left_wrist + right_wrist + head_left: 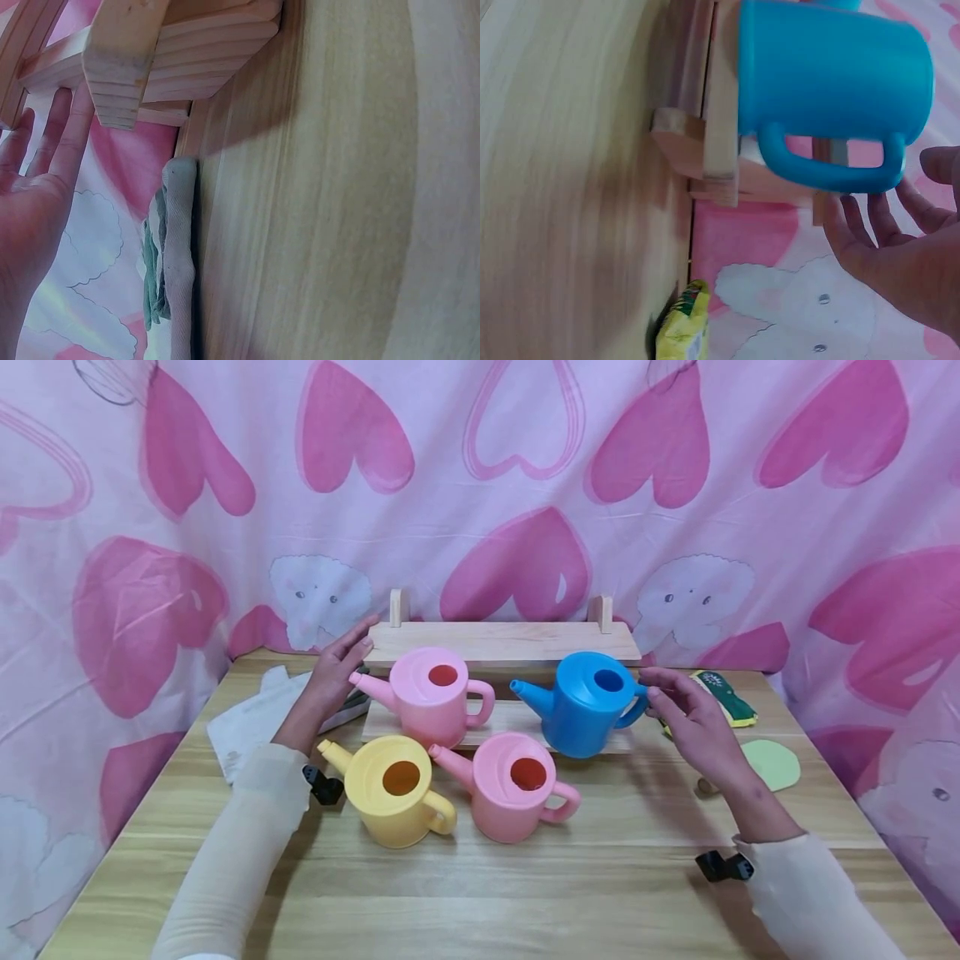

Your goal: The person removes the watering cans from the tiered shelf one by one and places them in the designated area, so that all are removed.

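Observation:
A two-tier wooden shelf (504, 642) stands at the back of the table. My left hand (330, 681) is at its left end, fingers extended against the wood in the left wrist view. A blue watering can (581, 714) and a light pink watering can (429, 706) stand on the lower board (217, 45). My right hand (693, 722) is beside the blue can's handle (832, 178), fingers loosely bent and thumb apart, fingertips close behind the handle near the shelf's right end. In front, on the table, are a yellow watering can (390, 810) and a darker pink watering can (506, 806).
A pale folded cloth (251, 718) lies at the left, partly behind my left arm. To the right are a green and yellow packet (723, 697) and a light green rounded piece (772, 764). A pink heart-patterned curtain (420, 543) hangs behind the wooden table (465, 910).

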A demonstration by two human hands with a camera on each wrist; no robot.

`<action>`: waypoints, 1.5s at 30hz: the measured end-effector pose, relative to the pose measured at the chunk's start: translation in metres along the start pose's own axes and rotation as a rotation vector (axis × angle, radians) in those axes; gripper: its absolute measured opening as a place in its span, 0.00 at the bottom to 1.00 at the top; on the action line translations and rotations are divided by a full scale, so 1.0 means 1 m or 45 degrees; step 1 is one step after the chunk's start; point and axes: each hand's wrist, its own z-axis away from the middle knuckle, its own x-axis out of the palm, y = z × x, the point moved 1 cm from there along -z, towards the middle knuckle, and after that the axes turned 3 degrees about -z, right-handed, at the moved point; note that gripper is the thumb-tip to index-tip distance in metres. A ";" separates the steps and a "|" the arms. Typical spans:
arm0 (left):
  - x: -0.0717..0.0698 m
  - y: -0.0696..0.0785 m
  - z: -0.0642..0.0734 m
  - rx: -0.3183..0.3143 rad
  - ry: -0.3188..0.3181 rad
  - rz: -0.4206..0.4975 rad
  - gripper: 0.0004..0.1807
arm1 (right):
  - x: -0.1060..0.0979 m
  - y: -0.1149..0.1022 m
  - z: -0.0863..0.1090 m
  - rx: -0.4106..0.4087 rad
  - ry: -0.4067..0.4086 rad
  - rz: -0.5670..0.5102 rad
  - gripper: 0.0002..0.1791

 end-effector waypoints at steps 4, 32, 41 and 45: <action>0.000 0.000 0.000 0.009 -0.001 0.037 0.34 | 0.001 0.007 -0.003 0.040 -0.044 -0.097 0.27; 0.000 -0.002 -0.001 -0.002 -0.016 -0.010 0.34 | -0.001 0.011 0.003 -0.036 -0.073 0.005 0.21; -0.001 -0.003 -0.003 0.009 -0.022 0.021 0.34 | -0.015 -0.004 0.020 -0.089 -0.008 0.050 0.20; -0.001 -0.004 -0.003 0.003 -0.021 0.025 0.34 | -0.021 -0.009 0.028 -0.109 -0.008 0.065 0.18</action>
